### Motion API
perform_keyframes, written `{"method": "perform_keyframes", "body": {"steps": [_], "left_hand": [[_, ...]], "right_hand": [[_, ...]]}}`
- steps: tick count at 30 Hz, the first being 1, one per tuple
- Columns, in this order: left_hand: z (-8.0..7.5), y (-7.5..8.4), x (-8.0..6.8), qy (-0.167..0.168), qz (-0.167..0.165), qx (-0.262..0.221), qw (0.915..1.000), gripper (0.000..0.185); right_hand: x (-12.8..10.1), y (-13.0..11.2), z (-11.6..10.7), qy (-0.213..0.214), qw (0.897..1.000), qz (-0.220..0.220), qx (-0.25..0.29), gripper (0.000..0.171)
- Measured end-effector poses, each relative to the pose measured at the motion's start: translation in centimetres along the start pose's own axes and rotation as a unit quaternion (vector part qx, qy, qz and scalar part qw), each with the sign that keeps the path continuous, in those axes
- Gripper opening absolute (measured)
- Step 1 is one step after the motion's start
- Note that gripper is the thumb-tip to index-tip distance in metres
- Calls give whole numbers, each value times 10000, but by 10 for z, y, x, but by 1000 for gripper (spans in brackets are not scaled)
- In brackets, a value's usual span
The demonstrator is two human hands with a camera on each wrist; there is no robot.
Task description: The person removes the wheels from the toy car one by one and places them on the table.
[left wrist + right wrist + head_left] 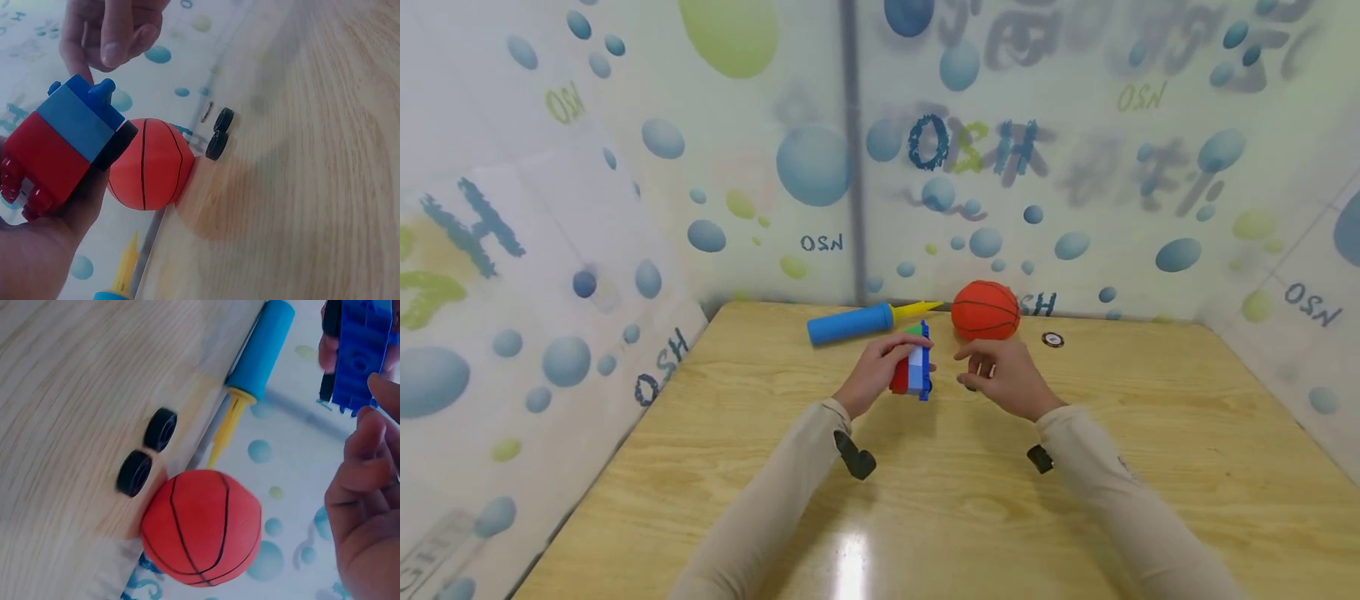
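Observation:
My left hand (pixel 901 360) grips a toy block car (pixel 913 367) of red, light blue and blue bricks with black wheels, held above the table. In the left wrist view the block car (pixel 65 147) rests in my left hand's palm (pixel 56 237). My right hand (pixel 983 365) hovers just right of the car with its fingers loosely curled, and nothing shows in it. Its fingertips (pixel 375 400) nearly touch the blue brick (pixel 359 353). A loose pair of black wheels (pixel 148 451) lies on the table beside an orange basketball (pixel 986 310).
A blue hand pump (pixel 850 323) with a yellow nozzle lies at the back of the wooden table (pixel 1150 433), left of the ball. A small round disc (pixel 1052 339) sits right of the ball. Bubble-patterned walls (pixel 625 208) close in the back and both sides.

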State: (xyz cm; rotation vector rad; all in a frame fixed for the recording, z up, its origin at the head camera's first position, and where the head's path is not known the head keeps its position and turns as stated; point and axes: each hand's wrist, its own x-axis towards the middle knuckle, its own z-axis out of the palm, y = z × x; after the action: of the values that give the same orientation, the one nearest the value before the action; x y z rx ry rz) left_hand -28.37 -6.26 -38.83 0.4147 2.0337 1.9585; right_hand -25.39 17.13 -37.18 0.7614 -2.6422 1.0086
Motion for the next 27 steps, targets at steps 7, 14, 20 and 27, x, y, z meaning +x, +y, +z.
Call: {"method": "perform_keyframes", "body": {"steps": [7, 14, 20, 27], "left_hand": [[0, 3, -1, 21, 77, -1, 10000, 38], [1, 3, 0, 181, 328, 227, 9990, 35], [0, 0, -1, 236, 380, 149, 9989, 34], [1, 2, 2, 375, 428, 294, 9979, 32]], "right_hand": [[1, -17, 12, 227, 9988, -414, 92, 22], [0, -35, 19, 495, 9937, -940, -349, 21], [-1, -41, 27, 720, 9806, -1523, -1004, 27], [1, -44, 34, 873, 9714, -1834, -1229, 32]]}}
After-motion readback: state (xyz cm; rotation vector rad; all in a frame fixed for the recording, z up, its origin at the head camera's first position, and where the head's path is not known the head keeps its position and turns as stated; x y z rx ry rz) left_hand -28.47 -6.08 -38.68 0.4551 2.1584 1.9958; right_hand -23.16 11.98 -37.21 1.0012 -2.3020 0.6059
